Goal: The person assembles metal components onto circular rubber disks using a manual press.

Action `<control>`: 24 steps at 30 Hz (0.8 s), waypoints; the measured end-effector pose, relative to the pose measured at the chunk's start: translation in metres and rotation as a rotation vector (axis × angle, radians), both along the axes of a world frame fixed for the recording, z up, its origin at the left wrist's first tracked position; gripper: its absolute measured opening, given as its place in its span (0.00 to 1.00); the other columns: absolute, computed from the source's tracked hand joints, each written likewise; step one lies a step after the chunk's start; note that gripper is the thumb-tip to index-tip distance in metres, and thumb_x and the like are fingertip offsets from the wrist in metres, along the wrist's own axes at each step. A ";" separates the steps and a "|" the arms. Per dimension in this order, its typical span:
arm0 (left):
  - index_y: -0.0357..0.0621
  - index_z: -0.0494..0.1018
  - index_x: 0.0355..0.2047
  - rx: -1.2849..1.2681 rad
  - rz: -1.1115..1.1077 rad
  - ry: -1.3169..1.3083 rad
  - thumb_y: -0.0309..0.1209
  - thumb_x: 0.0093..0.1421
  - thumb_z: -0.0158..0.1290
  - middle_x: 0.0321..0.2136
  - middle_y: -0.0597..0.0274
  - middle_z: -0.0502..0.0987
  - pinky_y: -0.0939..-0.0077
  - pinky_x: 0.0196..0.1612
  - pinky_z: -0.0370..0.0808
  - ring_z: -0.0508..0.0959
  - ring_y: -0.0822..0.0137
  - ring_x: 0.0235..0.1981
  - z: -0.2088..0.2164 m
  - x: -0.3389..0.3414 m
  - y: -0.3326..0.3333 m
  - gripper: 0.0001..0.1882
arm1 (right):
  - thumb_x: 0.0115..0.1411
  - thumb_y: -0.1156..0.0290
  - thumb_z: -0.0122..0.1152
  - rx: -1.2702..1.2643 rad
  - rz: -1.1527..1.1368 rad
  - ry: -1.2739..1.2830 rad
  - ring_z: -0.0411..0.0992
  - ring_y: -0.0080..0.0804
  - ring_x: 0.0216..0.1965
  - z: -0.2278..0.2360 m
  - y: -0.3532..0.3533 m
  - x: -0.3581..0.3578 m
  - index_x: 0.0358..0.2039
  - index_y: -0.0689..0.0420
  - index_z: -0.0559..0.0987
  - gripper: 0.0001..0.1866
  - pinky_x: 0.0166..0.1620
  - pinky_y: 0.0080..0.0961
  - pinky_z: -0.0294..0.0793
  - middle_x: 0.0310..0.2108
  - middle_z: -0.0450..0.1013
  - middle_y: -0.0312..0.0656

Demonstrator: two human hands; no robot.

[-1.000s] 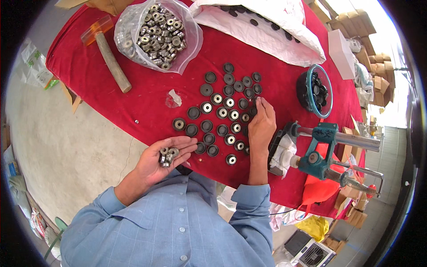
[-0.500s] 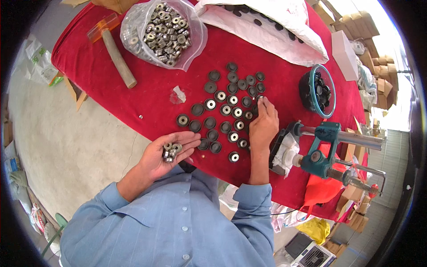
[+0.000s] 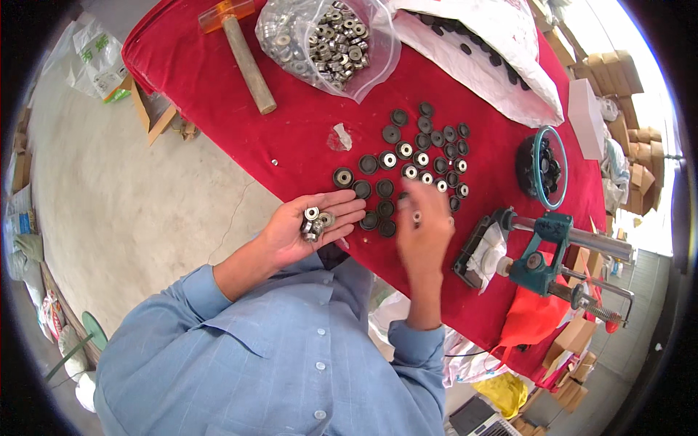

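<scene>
My left hand (image 3: 283,232) is palm up with its fingers stretched out, holding several small metal bearings (image 3: 314,224) in the palm. Its fingertips lie beside the nearest round black rubber caps (image 3: 361,190) on the red cloth. Some caps in this group have a shiny bearing (image 3: 403,150) seated in them; others, such as the far-left cap (image 3: 391,134), hold none. My right hand (image 3: 425,232) hovers over the near side of the group, smeared by motion. Its fingers cannot be made out well, and it hides some caps underneath.
A clear bag of bearings (image 3: 392,54) and a wooden-handled mallet (image 3: 249,65) lie at the far left. A white sack (image 3: 502,91) of black pieces is at the back. On the right stand a blue-rimmed bowl (image 3: 539,174) and a green hand press (image 3: 542,254).
My right hand has drawn back from the right-hand caps toward me and left. The cap it was touching now shows a bearing in it. The whole view has shifted; my left hand still carries its bearings.
</scene>
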State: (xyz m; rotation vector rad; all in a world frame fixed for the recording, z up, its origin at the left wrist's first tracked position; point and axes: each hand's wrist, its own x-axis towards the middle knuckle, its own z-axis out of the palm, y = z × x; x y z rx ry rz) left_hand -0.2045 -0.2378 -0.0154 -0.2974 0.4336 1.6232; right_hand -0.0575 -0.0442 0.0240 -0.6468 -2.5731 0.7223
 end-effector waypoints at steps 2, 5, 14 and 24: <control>0.31 0.61 0.71 0.008 -0.005 -0.013 0.37 0.76 0.37 0.69 0.42 0.67 0.58 0.71 0.68 0.69 0.51 0.70 -0.004 0.000 0.001 0.29 | 0.55 0.78 0.68 -0.047 0.187 0.063 0.76 0.48 0.51 -0.005 -0.039 -0.009 0.54 0.58 0.80 0.24 0.56 0.43 0.73 0.53 0.76 0.45; 0.31 0.66 0.68 0.002 0.026 0.006 0.38 0.76 0.38 0.64 0.45 0.73 0.59 0.68 0.72 0.75 0.55 0.64 -0.005 0.003 0.003 0.28 | 0.57 0.76 0.70 -0.058 0.276 0.054 0.77 0.43 0.48 0.004 -0.067 -0.022 0.50 0.56 0.83 0.18 0.53 0.37 0.74 0.49 0.79 0.43; 0.27 0.65 0.67 -0.025 0.019 -0.017 0.38 0.76 0.38 0.65 0.43 0.72 0.56 0.70 0.70 0.74 0.53 0.66 -0.001 -0.002 0.001 0.29 | 0.54 0.77 0.71 0.000 0.375 0.113 0.79 0.38 0.43 -0.001 -0.057 -0.031 0.42 0.55 0.85 0.14 0.48 0.36 0.74 0.44 0.81 0.38; 0.25 0.61 0.70 0.026 -0.066 -0.059 0.39 0.76 0.38 0.71 0.40 0.65 0.57 0.74 0.62 0.64 0.48 0.73 -0.001 -0.007 0.004 0.31 | 0.58 0.74 0.70 0.235 -0.086 0.182 0.78 0.38 0.44 -0.026 0.039 -0.083 0.41 0.54 0.84 0.10 0.49 0.39 0.72 0.42 0.82 0.36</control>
